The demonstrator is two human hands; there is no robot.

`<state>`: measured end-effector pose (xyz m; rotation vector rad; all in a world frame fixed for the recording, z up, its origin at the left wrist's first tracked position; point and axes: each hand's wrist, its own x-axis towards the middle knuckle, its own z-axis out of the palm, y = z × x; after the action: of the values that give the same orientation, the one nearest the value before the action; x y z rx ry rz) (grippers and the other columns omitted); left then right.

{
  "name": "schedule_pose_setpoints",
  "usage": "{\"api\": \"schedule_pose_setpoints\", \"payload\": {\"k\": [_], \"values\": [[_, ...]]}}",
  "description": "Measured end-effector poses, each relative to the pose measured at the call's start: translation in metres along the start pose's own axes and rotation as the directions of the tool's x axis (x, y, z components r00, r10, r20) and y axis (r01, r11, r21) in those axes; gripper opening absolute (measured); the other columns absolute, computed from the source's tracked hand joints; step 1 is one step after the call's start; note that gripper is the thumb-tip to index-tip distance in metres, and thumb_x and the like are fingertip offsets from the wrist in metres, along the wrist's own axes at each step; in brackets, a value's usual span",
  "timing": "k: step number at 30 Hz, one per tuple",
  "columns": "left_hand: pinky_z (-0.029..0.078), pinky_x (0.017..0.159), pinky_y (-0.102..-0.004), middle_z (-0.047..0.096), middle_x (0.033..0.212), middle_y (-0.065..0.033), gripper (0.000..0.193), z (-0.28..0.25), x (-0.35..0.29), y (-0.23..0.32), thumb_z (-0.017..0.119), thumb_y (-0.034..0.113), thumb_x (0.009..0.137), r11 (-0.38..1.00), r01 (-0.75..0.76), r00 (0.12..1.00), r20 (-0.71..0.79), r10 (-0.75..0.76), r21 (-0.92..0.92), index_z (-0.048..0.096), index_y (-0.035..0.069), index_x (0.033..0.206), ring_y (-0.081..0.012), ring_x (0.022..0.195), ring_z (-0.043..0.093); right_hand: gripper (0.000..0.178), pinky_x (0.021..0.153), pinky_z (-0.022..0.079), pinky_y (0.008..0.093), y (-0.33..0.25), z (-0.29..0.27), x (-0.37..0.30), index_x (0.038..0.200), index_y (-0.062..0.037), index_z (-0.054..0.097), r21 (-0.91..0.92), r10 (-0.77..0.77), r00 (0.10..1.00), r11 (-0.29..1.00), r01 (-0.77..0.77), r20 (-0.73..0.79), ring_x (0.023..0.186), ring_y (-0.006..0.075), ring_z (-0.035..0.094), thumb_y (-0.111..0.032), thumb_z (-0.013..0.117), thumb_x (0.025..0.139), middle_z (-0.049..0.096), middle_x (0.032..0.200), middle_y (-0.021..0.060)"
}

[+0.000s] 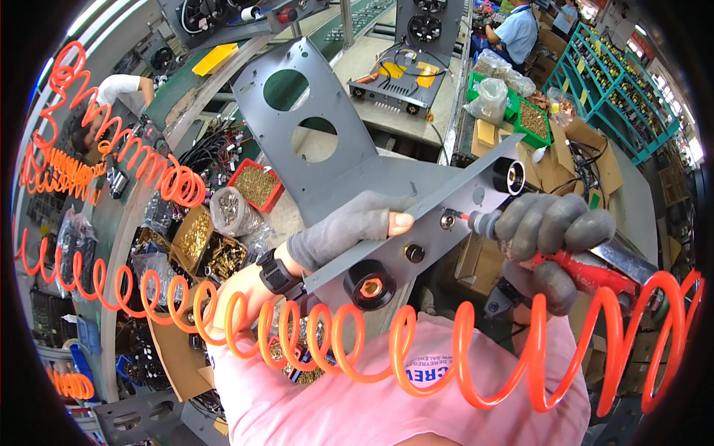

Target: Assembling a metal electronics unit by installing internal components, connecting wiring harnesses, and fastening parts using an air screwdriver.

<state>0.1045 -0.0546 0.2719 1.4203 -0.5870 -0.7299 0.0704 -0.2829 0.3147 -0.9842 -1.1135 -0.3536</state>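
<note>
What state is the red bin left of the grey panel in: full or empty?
The red bin looks full: small brassy parts spread across it, hiding its bottom.

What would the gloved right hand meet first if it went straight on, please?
The right hand, through its red-and-silver handheld tool, would likely first meet the round silver metal fitting on the grey sheet-metal panel; actual contact is unclear.

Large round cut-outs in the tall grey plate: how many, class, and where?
2: the upper cut-out near the top of the grey plate, and the lower cut-out below it. Both show fully.
</note>
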Motion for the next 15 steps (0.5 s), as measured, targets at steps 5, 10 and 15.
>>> {"api": "schedule_pose_setpoints", "payload": {"k": [5,10,15], "values": [[0.039,0.076,-0.0242,0.056,0.091,-0.0019,0.044,0.003,-0.002,0.005,0.049,0.035,0.087,0.994,0.055,0.998,0.015,-0.054,-0.097,0.055,-0.003,0.108,-0.009,0.084,0.047,0.032,0.044,0.039,0.0272,0.013,0.007,0.0,0.099,-0.0077,0.048,-0.13,-0.156,0.982,0.981,0.142,-0.102,0.045,0.0095,0.044,-0.006,0.061,0.07,0.037,0.064,-0.0007],[0.041,0.083,-0.0262,0.058,0.102,-0.0064,0.049,-0.005,-0.01,-0.018,0.044,0.039,0.09,0.965,-0.056,0.995,-0.089,0.034,-0.255,0.052,-0.003,0.114,-0.0117,0.09,0.052,0.047,0.047,0.041,0.0246,0.005,-0.002,0.0,0.119,-0.0081,0.048,-0.182,-0.113,0.991,0.975,0.125,0.074,0.053,0.0093,0.048,-0.009,0.057,0.073,0.039,0.071,-0.0002],[0.043,0.076,-0.0265,0.057,0.089,-0.0079,0.034,-0.051,-0.057,-0.096,0.046,0.026,0.09,0.983,-0.144,0.753,-0.633,0.181,0.111,0.056,-0.004,0.103,-0.0136,0.083,0.055,0.031,0.04,0.041,0.0264,-0.038,-0.016,-0.008,0.092,-0.0097,0.047,-0.004,-0.174,0.983,0.985,0.175,0.058,0.041,0.0105,0.046,-0.002,0.066,0.068,0.044,0.061,-0.001]]}}
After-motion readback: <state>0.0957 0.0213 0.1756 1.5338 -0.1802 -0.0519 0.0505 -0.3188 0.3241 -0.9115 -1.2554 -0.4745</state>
